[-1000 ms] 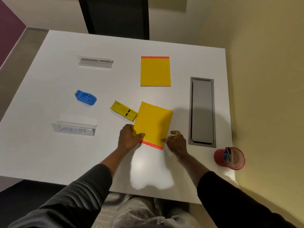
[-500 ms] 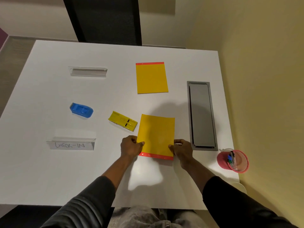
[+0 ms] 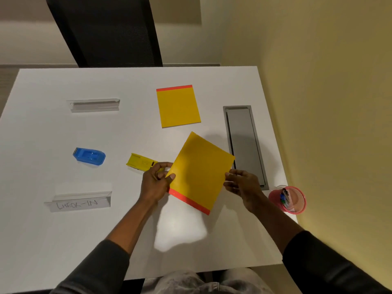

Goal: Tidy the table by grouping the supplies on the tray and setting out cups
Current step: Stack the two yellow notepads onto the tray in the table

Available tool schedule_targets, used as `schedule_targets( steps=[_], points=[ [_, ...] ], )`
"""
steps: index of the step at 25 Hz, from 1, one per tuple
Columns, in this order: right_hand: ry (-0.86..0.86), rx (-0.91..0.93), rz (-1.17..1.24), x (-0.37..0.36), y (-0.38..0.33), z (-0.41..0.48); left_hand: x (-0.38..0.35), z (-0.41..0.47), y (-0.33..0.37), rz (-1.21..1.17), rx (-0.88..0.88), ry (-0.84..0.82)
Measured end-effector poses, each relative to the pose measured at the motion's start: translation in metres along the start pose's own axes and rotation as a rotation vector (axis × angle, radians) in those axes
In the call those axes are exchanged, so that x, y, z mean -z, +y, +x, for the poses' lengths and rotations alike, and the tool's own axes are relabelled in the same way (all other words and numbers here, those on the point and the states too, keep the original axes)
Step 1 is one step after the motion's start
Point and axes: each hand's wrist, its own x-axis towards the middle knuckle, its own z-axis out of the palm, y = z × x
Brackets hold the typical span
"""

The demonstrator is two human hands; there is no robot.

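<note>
A yellow notepad with a red strip [image 3: 200, 170] is lifted off the white table [image 3: 53, 240] and tilted, red edge toward me. My left hand [image 3: 156, 183] grips its left edge and my right hand [image 3: 241, 183] holds its right edge. A second yellow notepad [image 3: 178, 107] lies flat farther back. A yellow stapler [image 3: 141, 162] sits just left of my left hand, partly hidden by it. A blue stapler [image 3: 89, 157] lies further left. A red mesh cup [image 3: 289, 200] with pens stands at the right edge.
A clear sign holder reading CHECK-IN [image 3: 78, 201] stands at the near left, and another clear holder [image 3: 94, 105] at the far left. A grey cable hatch [image 3: 245, 143] is set into the table at right. A black chair [image 3: 106, 30] stands behind the table. A wall runs along the right.
The notepad was lying flat under both hands; it is now raised off the table and turned clockwise, with both hands gripping its sides. The camera view shifted down.
</note>
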Motion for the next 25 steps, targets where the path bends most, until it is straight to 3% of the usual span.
schedule_targets(
  steps=[6,11,14,17,21,23,25],
  points=[
    [0.177,0.377,-0.391,0.014,-0.059,0.023,-0.002,0.027,0.080,0.215,-0.220,-0.161],
    [-0.067,0.817,-0.744,0.004,-0.082,0.024,-0.026,0.046,0.131,0.440,-0.299,-0.416],
    [-0.125,0.997,-0.907,0.001,-0.087,0.025,-0.055,0.051,0.157,0.522,-0.338,-0.546],
    [-0.113,0.935,-0.825,0.003,-0.091,0.027,-0.076,0.053,0.177,0.573,-0.383,-0.521],
    [0.048,0.746,-0.667,0.030,-0.103,0.041,-0.101,0.060,0.174,0.503,-0.431,-0.175],
    [0.140,0.648,-0.531,0.043,-0.109,0.049,-0.104,0.066,0.155,0.422,-0.291,-0.040],
    [0.213,0.557,-0.381,0.057,-0.120,0.059,-0.114,0.069,0.133,0.297,-0.074,-0.010]
  ],
)
